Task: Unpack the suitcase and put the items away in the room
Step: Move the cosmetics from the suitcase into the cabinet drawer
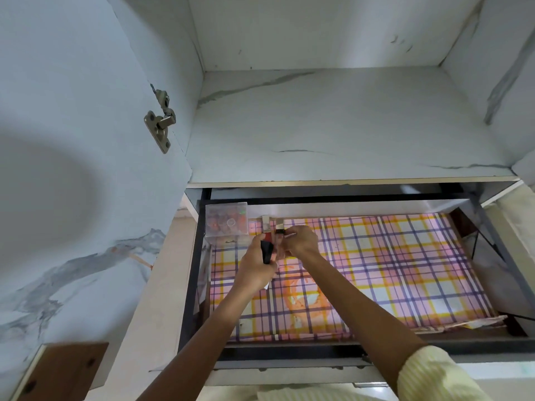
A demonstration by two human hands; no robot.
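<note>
Both my hands reach into an open drawer point(347, 347) lined with pink, yellow and purple plaid paper point(390, 256). My left hand point(254, 267) grips a small red and black object point(267, 250) with a pale tip. My right hand point(301, 241) pinches a small dark piece point(280, 232) at the top of that object; what it is cannot be made out. Both hands hover over the drawer's back left part, beside a clear plastic box point(227, 219) of small reddish items in the back left corner.
A white marble-pattern shelf point(333, 125) sits above the drawer. The open cabinet door point(72, 169) with a metal hinge point(160, 124) stands at the left. A brown wooden block point(63, 371) shows at the lower left. The drawer's right part holds only the liner.
</note>
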